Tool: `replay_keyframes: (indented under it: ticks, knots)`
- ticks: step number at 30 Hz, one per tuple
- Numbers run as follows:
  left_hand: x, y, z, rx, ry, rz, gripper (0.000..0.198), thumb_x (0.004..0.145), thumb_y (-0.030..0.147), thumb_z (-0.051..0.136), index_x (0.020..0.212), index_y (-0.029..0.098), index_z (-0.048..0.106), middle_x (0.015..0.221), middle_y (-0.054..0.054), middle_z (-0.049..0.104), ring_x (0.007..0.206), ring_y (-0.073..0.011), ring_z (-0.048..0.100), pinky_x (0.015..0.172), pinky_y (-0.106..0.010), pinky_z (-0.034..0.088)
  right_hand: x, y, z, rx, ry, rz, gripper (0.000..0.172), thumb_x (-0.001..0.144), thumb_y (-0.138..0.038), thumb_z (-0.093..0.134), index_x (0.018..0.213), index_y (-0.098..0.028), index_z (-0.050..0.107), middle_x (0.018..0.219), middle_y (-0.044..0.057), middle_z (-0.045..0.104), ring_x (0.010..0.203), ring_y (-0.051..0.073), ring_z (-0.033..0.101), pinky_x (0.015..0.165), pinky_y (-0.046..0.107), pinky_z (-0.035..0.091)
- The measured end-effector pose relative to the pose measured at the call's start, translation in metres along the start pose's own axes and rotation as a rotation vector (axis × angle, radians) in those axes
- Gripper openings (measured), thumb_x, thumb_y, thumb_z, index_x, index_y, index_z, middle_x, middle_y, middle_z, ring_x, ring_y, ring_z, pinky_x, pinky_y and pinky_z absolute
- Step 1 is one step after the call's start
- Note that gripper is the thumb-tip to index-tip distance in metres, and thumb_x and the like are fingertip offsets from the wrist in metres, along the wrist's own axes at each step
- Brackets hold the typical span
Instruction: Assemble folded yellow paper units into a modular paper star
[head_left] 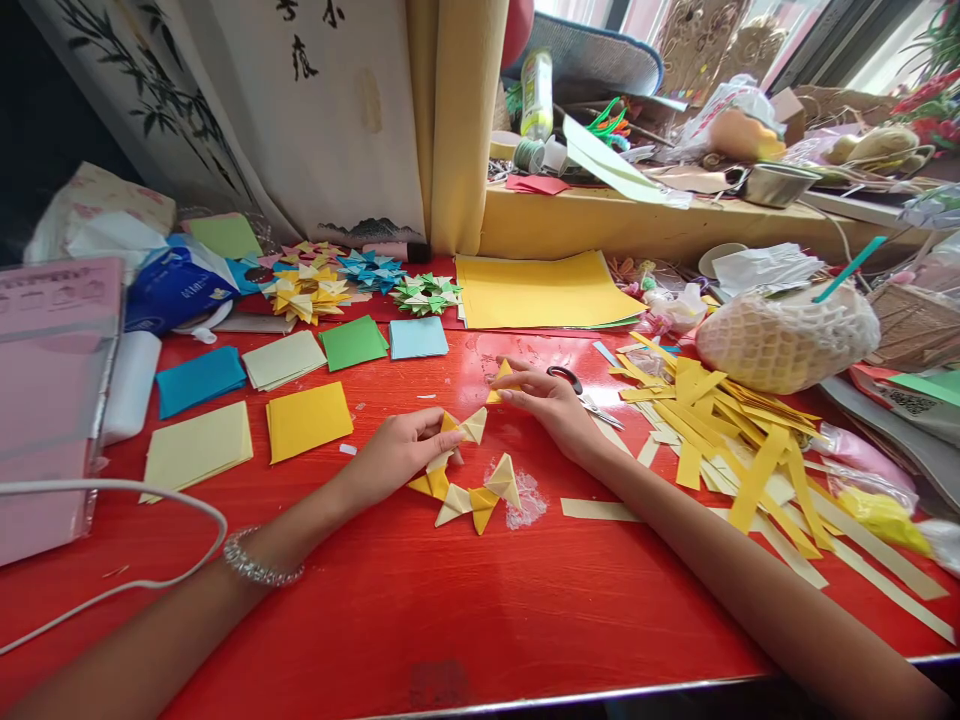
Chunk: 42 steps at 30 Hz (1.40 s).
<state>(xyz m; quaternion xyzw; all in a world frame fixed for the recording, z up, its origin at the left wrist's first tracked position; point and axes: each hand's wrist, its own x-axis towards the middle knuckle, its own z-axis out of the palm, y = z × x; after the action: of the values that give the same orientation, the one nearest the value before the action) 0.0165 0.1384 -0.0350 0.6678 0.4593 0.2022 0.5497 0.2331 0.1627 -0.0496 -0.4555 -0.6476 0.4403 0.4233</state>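
My left hand (394,452), with a beaded bracelet at the wrist, pinches a partly ringed chain of folded paper units (484,503). Yellow and cream units alternate in it, and its curve opens toward the right. Beyond it, my right hand (553,408) has its fingers on a separate yellow folded paper piece (500,384), apart from the chain. Part of that piece is hidden behind the fingers. Black-handled scissors (566,379) lie just past my right hand. A crumpled clear plastic scrap (529,502) is beside the chain on the red table (465,620).
Stacks of coloured paper, including a yellow stack (310,422), lie at the left. Finished paper stars (307,293) and large yellow sheets (544,290) are at the back. Cut paper strips (701,420) pile up at the right. A white cable (214,515) curves at the left.
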Motion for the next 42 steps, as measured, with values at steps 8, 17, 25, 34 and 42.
replay_keyframes:
  ticks: [8, 17, 25, 34, 42]
  knots:
    - [-0.0004, 0.001, -0.0006, 0.028, 0.001, 0.002, 0.037, 0.078, 0.052, 0.045, 0.08, 0.017, 0.055, 0.076, 0.0, 0.063, 0.061, -0.0095, 0.052, 0.052, -0.018, 0.034, 0.0008, 0.0014, 0.0003, 0.019, -0.043, 0.01, 0.033, 0.073, -0.036, 0.061, 0.102, -0.019, 0.06, 0.114, 0.005, 0.053, 0.105, 0.018, 0.05, 0.093, 0.032, 0.037]
    - [-0.0017, 0.0008, -0.001, 0.054, -0.004, -0.005, 0.038, 0.078, 0.053, 0.044, 0.08, 0.017, 0.055, 0.077, 0.0, 0.063, 0.062, -0.0095, 0.051, 0.052, -0.018, 0.034, 0.0018, 0.003, 0.0011, 0.067, -0.028, 0.025, 0.031, 0.075, -0.038, 0.058, 0.099, -0.019, 0.061, 0.107, 0.004, 0.056, 0.102, 0.016, 0.051, 0.091, 0.03, 0.038]
    - [-0.0015, 0.0021, -0.0007, 0.047, -0.003, 0.005, 0.037, 0.078, 0.052, 0.044, 0.08, 0.016, 0.055, 0.077, -0.001, 0.063, 0.061, -0.01, 0.05, 0.052, -0.018, 0.034, 0.0014, 0.0038, 0.003, 0.238, -0.073, 0.072, 0.039, 0.077, -0.037, 0.056, 0.112, -0.019, 0.05, 0.085, 0.003, 0.059, 0.057, 0.008, 0.055, 0.054, 0.022, 0.046]
    - [-0.0004, 0.0016, -0.0007, 0.058, 0.013, 0.024, 0.039, 0.077, 0.053, 0.045, 0.079, 0.016, 0.057, 0.075, -0.002, 0.063, 0.058, -0.0103, 0.049, 0.05, -0.019, 0.033, 0.0035, 0.0071, 0.0016, 0.182, -0.075, 0.091, 0.032, 0.076, -0.039, 0.057, 0.094, -0.012, 0.058, 0.072, 0.003, 0.06, 0.055, 0.008, 0.052, 0.052, 0.02, 0.044]
    - [-0.0011, 0.0005, -0.0005, 0.046, 0.018, 0.012, 0.039, 0.077, 0.052, 0.045, 0.08, 0.016, 0.058, 0.076, -0.002, 0.063, 0.06, -0.0107, 0.051, 0.051, -0.019, 0.035, 0.0026, 0.0062, 0.0027, 0.3, -0.132, 0.091, 0.033, 0.076, -0.035, 0.058, 0.102, -0.016, 0.049, 0.088, 0.006, 0.061, 0.068, 0.012, 0.06, 0.058, 0.023, 0.048]
